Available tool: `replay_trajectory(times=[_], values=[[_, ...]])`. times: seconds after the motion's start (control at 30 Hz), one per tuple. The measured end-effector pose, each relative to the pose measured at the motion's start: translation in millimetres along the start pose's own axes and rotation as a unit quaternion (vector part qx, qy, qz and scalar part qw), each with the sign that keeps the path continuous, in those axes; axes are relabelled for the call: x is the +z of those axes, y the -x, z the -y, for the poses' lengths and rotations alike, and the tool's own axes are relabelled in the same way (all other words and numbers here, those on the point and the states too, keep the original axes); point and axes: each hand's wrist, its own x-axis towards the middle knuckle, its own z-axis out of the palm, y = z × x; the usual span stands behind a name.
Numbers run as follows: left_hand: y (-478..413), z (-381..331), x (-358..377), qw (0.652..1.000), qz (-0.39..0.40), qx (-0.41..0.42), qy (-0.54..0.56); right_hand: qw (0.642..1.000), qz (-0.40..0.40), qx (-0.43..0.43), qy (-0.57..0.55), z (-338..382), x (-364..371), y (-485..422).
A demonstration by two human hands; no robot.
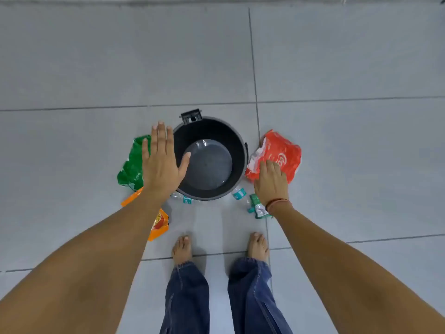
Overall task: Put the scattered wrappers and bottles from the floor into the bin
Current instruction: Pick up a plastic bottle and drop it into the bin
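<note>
An empty dark grey round bin (240,150) stands on the floor in front of me. My left hand (161,162) is flat and open, held over a green wrapper (131,165) left of the bin. An orange wrapper (160,224) lies partly under my left forearm. My right hand (271,182), fingers bent down, holds nothing and overlaps the near edge of a red wrapper (280,153) right of the bin. Two clear bottles with teal labels lie by the bin's near rim, one (184,198) left, one (239,194) right. A small teal wrapper (257,207) lies under my right wrist.
The grey tiled floor (96,68) stretches all around, with a wall base along the top edge. My bare feet (181,249) in blue jeans stand just behind the bin. A black hinge bracket (191,115) sticks out from the bin's far rim.
</note>
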Motion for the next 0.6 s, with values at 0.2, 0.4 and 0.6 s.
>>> replay_trajectory(times=[0.2,0.4,0.6], values=[[-23.9,15.4,82.1,0.999,-0.034,0.004,0.011,0.990,0.110,0.059,-0.066,18.1,121.4,-24.9],[-27.9,29.2,113.7,0.997,-0.062,-0.010,0.047,0.978,0.119,0.124,-0.114,26.1,181.8,-38.9],[-27.5,27.7,112.2,0.999,-0.044,-0.014,0.024,0.956,0.232,0.109,-0.142,37.8,187.2,23.0]])
